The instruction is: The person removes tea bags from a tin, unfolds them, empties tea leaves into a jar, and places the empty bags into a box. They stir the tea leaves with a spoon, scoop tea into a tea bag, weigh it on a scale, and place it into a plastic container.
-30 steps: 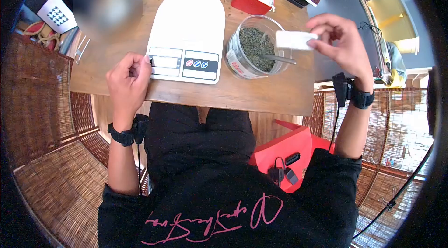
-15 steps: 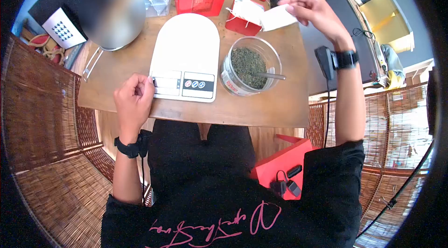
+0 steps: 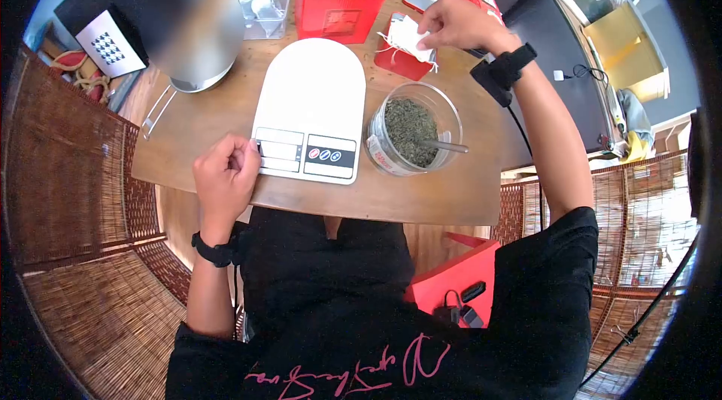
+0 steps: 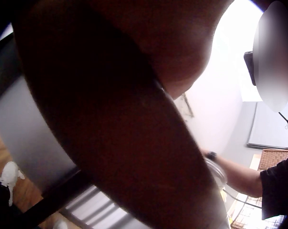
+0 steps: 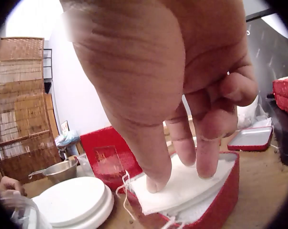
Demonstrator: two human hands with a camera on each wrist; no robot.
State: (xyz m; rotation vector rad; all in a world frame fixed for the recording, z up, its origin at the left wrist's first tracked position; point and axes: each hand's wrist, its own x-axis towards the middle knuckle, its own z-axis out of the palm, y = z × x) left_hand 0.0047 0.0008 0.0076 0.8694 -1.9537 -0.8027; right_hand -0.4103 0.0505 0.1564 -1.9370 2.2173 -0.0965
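Note:
My right hand (image 3: 462, 24) is over a small red box (image 3: 398, 65) holding white drawstring bags (image 3: 406, 33). In the right wrist view, thumb and two fingertips press the upper face of the top bag (image 5: 187, 193), apart from one another, while the other fingers curl inward. My left hand (image 3: 227, 174) rests with curled fingers at the lower left of the white kitchen scale (image 3: 312, 92), its thumb right at the scale's edge. Beside the scale, a clear plastic jar (image 3: 382, 157) contains dark dried leaves (image 3: 408, 129), with a metal spoon handle (image 3: 451, 146) leaning over its rim.
Behind the scale are an open red tin (image 3: 342, 18) and a clear lidded container (image 3: 263, 20). A steel bowl (image 3: 203, 73) and metal tongs (image 3: 156, 113) lie to the left. Below the wooden table's front edge (image 3: 376, 208) is a red bag (image 3: 451, 272) with black chargers.
My right hand carried a white bag from above the jar to the small red box. The left hand has stayed by the scale. The head view has tilted up slightly.

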